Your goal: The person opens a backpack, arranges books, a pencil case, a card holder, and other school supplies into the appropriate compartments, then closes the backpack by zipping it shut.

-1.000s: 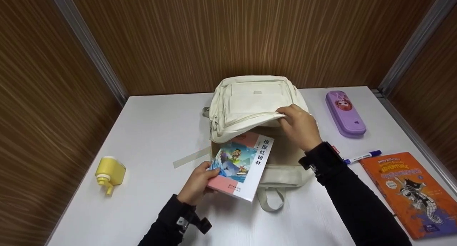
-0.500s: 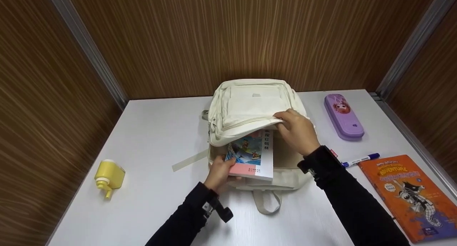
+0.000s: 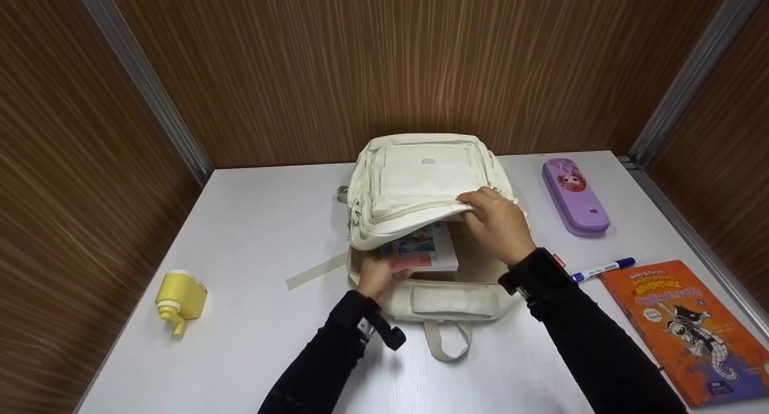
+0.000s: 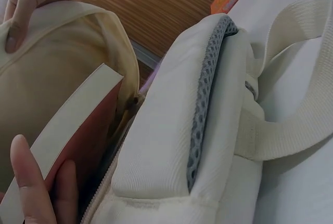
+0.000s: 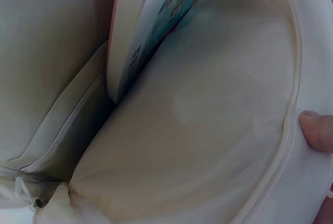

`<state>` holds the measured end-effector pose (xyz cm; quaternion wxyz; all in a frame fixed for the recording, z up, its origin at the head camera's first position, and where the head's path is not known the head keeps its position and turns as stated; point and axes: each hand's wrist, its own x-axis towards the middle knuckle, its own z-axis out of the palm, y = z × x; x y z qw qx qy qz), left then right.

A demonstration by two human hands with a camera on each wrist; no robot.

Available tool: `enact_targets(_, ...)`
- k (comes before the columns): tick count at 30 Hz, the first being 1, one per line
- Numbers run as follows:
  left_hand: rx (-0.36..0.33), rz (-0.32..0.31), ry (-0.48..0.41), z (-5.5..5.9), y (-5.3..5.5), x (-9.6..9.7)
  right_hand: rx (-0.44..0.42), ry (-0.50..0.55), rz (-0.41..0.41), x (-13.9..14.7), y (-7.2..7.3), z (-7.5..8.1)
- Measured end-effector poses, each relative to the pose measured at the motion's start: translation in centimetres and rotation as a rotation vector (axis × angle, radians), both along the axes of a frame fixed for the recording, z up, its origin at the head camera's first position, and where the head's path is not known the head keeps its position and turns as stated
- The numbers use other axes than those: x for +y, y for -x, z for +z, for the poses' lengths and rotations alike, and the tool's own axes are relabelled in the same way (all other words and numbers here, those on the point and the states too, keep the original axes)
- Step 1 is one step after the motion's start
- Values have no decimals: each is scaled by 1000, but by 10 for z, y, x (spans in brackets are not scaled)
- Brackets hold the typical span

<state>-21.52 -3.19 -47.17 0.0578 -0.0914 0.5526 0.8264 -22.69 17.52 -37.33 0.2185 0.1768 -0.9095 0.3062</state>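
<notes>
A cream backpack (image 3: 429,176) lies on the table with its main compartment unzipped. My right hand (image 3: 498,222) pinches the edge of its front panel and holds it raised; in the right wrist view a thumb (image 5: 317,130) presses on that edge. My left hand (image 3: 378,276) grips a thick paperback book (image 3: 444,255) at its lower left corner, at the mouth of the bag. The book's upper part is inside, hidden under the panel. In the left wrist view, fingers (image 4: 31,182) lie along the book's page edge (image 4: 73,112).
To the right are a purple pencil case (image 3: 575,196), a blue-capped marker (image 3: 604,270) and an orange book (image 3: 691,330). A yellow bottle-shaped pencil sharpener with a crank (image 3: 181,297) stands at the left. The bag's carry loop (image 3: 447,345) and a strap (image 3: 316,271) lie on the table.
My left hand has moved the book up and to the right, from in front of the bag into its compartment. The right hand keeps the panel lifted, slightly lower than before.
</notes>
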Motion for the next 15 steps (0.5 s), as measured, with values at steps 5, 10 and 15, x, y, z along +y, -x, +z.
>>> enact_targets(5,80,48,-52,-4,12,5,-5,-3,-1,0,-1,0)
enact_targets(10,90,102,-14,-6,22,9,-10,-7,3,0,-1,0)
enact_targets(15,55,138,23,-6,33,12,-1,-2,7,-1,-2,-1)
